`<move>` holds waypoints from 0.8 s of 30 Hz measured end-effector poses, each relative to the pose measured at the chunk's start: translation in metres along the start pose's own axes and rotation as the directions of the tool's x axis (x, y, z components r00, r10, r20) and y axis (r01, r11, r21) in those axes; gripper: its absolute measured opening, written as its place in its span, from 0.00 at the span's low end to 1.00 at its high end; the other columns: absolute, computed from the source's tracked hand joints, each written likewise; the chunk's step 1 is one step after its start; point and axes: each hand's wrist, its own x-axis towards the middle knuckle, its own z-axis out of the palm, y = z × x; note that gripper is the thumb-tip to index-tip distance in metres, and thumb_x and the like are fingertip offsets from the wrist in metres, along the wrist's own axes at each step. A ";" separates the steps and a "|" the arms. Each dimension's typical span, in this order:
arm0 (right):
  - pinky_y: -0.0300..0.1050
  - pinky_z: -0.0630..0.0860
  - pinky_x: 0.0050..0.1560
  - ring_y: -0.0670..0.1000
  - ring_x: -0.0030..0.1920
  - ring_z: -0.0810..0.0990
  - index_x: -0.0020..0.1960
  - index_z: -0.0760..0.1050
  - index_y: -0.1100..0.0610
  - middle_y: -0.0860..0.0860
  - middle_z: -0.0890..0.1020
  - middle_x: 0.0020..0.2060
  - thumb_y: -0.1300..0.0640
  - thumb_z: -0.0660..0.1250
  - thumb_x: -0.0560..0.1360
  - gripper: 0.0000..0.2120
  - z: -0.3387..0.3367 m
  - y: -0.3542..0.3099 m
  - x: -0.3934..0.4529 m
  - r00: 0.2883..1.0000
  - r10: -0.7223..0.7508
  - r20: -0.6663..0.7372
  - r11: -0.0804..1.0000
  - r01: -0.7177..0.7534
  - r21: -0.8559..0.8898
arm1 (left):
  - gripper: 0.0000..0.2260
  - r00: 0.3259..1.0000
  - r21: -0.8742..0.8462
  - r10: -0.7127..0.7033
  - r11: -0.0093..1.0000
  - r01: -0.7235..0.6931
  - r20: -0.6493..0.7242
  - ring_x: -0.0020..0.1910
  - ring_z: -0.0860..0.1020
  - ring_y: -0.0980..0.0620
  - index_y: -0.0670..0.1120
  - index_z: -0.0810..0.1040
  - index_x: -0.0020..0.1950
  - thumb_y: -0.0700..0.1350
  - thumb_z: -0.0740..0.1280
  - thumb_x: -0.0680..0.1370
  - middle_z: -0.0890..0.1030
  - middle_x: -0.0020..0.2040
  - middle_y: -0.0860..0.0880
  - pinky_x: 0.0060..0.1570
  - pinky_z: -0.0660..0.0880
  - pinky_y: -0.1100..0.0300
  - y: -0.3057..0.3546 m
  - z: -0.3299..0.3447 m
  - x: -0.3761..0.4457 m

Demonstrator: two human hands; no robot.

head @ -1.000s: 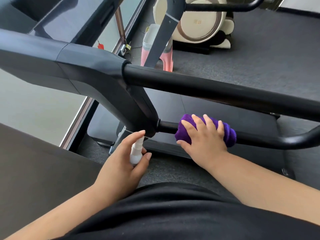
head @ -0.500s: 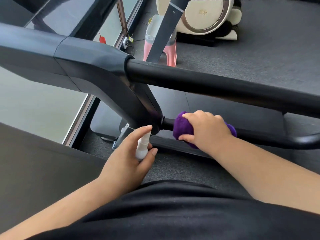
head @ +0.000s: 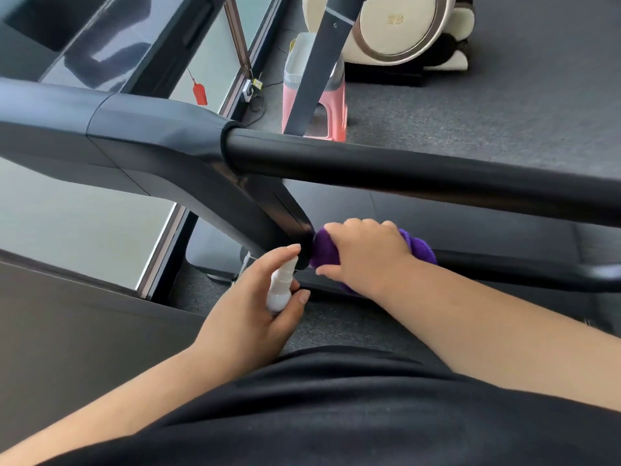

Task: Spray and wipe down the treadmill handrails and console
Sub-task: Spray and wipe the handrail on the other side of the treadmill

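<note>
Right hand (head: 366,255) is clamped over a purple cloth (head: 324,252), fingers curled round it and the cloth wrapped on the lower handrail (head: 510,269); cloth sits right at the joint where that thin rail meets the dark grey treadmill upright (head: 215,183), touching it at the cloth's 9 o'clock side; a bit of purple also pokes out at the hand's 3 o'clock; left hand (head: 255,304) grips a small white spray bottle (head: 280,289), index finger laid over the nozzle top, thumb along the side, bottle tilted with the nozzle toward 1 o'clock and just beside the cloth (whether they touch cannot be told); upper handrail (head: 420,171), thick and black, runs from the upright out toward 3 o'clock, above both hands and untouched; person's black shirt (head: 319,415) fills the 6 o'clock edge; at 12 o'clock on the dark carpet (head: 521,105) stands a pink stool (head: 331,109), partly behind a grey slanted post (head: 317,72); cream-and-black machine (head: 403,25) beyond it; red tag (head: 200,93) hangs at 11 o'clock near the window frame; console not clearly in view.
</note>
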 end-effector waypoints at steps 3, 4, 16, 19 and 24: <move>0.52 0.68 0.45 0.55 0.50 0.79 0.57 0.72 0.43 0.47 0.79 0.48 0.23 0.59 0.66 0.30 -0.006 0.029 -0.014 0.997 0.045 0.063 0.999 -0.046 0.003 | 0.26 1.000 -0.019 0.017 1.000 -0.017 0.014 0.44 0.79 0.60 0.77 0.60 0.67 0.57 0.66 0.74 0.78 0.49 0.63 0.45 0.70 0.76 0.004 0.005 0.002; 0.52 0.70 0.46 0.55 0.51 0.79 0.58 0.72 0.43 0.46 0.79 0.48 0.23 0.58 0.65 0.31 -0.007 0.037 -0.019 0.995 0.065 0.079 0.998 -0.065 0.004 | 0.26 1.000 -0.023 0.021 1.000 -0.021 0.013 0.44 0.79 0.59 0.76 0.60 0.67 0.58 0.66 0.74 0.78 0.49 0.63 0.45 0.70 0.75 0.004 0.006 0.002; 0.53 0.69 0.48 0.57 0.52 0.79 0.59 0.69 0.52 0.51 0.79 0.52 0.30 0.66 0.69 0.31 0.002 -0.023 0.008 0.999 -0.003 -0.040 0.999 0.002 -0.033 | 0.25 0.999 0.025 -0.036 0.999 0.037 -0.032 0.43 0.80 0.60 0.76 0.61 0.67 0.61 0.65 0.73 0.79 0.49 0.65 0.42 0.72 0.64 -0.002 0.006 -0.016; 0.55 0.69 0.49 0.58 0.52 0.79 0.61 0.69 0.51 0.52 0.79 0.52 0.27 0.63 0.69 0.33 0.002 -0.027 0.009 0.999 0.025 -0.035 0.999 -0.025 -0.021 | 0.25 1.000 0.014 -0.028 1.000 0.028 -0.006 0.41 0.80 0.58 0.77 0.61 0.66 0.61 0.65 0.72 0.80 0.48 0.63 0.42 0.73 0.63 0.006 0.010 -0.012; 0.55 0.70 0.48 0.57 0.51 0.78 0.63 0.69 0.50 0.52 0.78 0.51 0.35 0.65 0.73 0.26 0.001 -0.010 -0.008 0.998 0.032 -0.062 0.999 -0.032 0.007 | 0.29 0.998 0.024 0.055 0.998 -0.056 0.043 0.44 0.78 0.65 0.78 0.59 0.66 0.56 0.69 0.74 0.78 0.51 0.63 0.46 0.72 0.68 0.023 0.024 0.000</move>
